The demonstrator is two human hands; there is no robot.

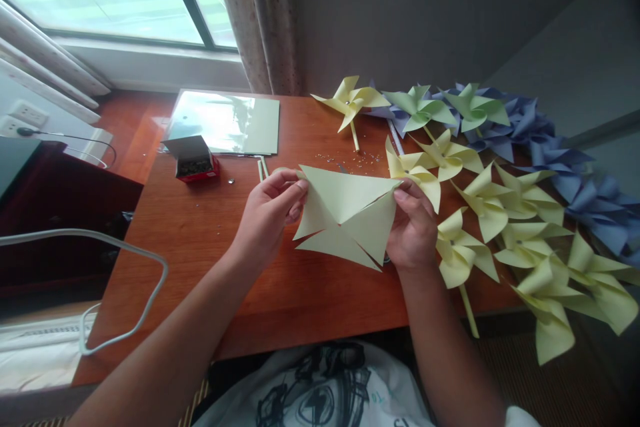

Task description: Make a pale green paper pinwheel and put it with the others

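Note:
A pale green square of paper (345, 210), with slits cut from its corners toward the middle, is held up over the table between my two hands. My left hand (273, 207) pinches its upper left corner between thumb and fingers. On the other side, my right hand (414, 223) grips the upper right corner in the same way. The sheet bows slightly and its lower flaps hang free. Behind my left hand lie pale green paper sticks (262, 168), partly hidden. Yellow paper pinwheels (415, 170) lie just beyond my right hand.
A red box with dark small pieces (197, 165) stands open at the left, near a small metal piece (231, 181). Behind it lies a glossy packet of paper (225, 123). Green pinwheels (420, 109) and blue pinwheels (600, 203) crowd the right side. A white cable (163, 267) loops over the left edge.

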